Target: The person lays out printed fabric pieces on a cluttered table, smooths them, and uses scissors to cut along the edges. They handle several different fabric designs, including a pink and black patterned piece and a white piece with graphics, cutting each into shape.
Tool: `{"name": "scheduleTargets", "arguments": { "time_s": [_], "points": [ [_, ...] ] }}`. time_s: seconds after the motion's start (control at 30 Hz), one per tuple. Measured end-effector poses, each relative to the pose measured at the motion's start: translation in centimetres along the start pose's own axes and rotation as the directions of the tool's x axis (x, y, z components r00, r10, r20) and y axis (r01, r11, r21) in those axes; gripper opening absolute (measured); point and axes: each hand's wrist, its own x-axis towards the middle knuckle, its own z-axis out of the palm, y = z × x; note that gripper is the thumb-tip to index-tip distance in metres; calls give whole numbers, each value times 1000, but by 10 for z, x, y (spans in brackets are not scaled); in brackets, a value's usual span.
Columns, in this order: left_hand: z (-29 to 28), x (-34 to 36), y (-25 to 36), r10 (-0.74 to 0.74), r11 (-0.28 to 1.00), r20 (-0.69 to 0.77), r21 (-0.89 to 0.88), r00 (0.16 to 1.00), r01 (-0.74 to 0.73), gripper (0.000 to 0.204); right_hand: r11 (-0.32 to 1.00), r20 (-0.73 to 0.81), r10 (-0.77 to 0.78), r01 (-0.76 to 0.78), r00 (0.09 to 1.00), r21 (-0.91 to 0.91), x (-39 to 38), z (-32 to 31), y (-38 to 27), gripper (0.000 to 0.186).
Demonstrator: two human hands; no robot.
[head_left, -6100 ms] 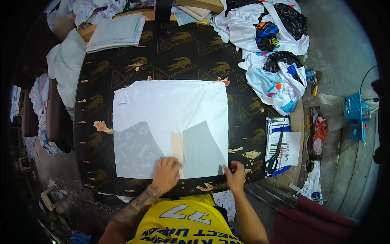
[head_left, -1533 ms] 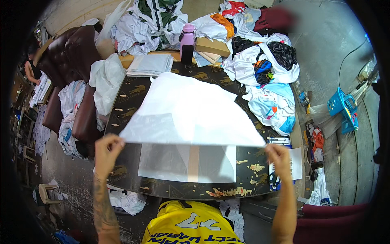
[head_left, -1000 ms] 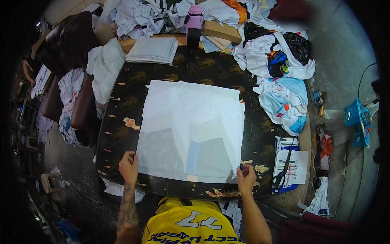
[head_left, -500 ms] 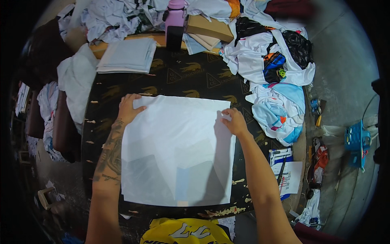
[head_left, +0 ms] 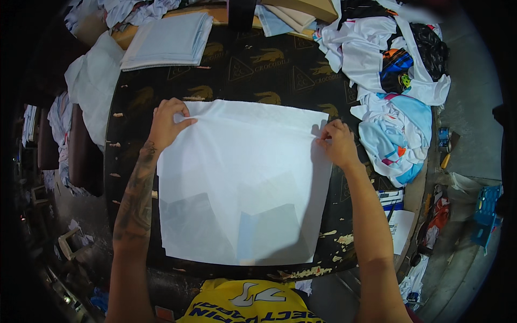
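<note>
A thin white square sheet [head_left: 242, 156], seemingly cloth, lies over the dark table in front of me. Darker grey and pale blue shapes show through its lower half. My left hand [head_left: 169, 124] is closed at its upper left corner, pinching the material between thumb and fingers. At the upper right edge, my right hand [head_left: 339, 142] pinches it too, fingertips bent together. Creases run from both grips across the sheet's upper part, and its top edge lies a little beyond my fingers.
On the table [head_left: 242, 70], a stack of folded pale cloths [head_left: 167, 43] sits at the far left. Crumpled white and coloured garments [head_left: 396, 134] heap along the right edge. Papers [head_left: 399, 229] lie below them. A blue plastic basket [head_left: 484, 215] is farther right.
Both hands have closed on the sheet's upper corners; before, their fingers were more spread. New creases have formed near the grips. The whole view has shifted slightly.
</note>
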Motion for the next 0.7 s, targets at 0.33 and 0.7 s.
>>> {"name": "scheduleTargets", "arguments": {
  "time_s": [0.33,0.7],
  "points": [
    [-22,41,-17,19,998,-19,60,1000,-18,14,961,34,164,-168,986,219,51,-6,-4,23],
    [-12,69,-38,-39,997,26,-59,999,40,20,966,54,179,-186,982,178,94,13,1,25]
  ]
}}
